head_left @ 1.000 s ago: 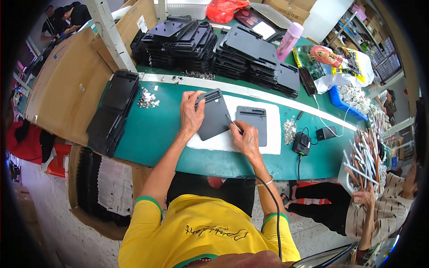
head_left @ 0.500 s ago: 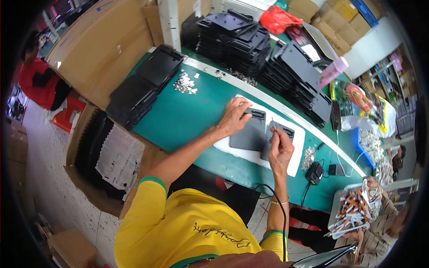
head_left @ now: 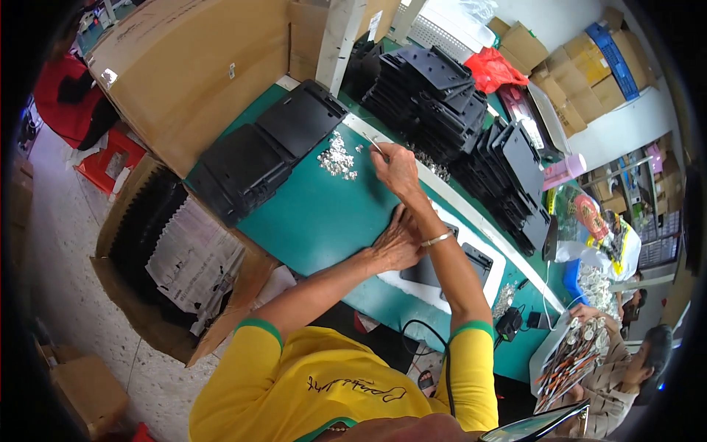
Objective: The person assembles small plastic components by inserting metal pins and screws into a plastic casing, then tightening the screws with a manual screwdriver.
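- The right hand (head_left: 398,171) pinches a slim tool (head_left: 375,145) between its fingers, near a pile of small silvery pieces (head_left: 337,157).
- The left hand (head_left: 398,241), fingers bent, is at the edge of a dark panel (head_left: 420,272); whether it grips the panel, I cannot tell.
- That panel lies on a white pad (head_left: 498,267) on the green worktop (head_left: 309,228).
- Beyond the pad stand black stacks (head_left: 434,96).
- A cardboard sheet (head_left: 199,74) rises at left.

Slender metal hand tool (head_left: 374,144): held aslant, upper end just right of the loose heap of small shiny silver pieces (head_left: 337,157) on the green tabletop (head_left: 317,221). Flat black rectangular panel (head_left: 420,273): laid on the white sheet (head_left: 498,269), partly hidden.
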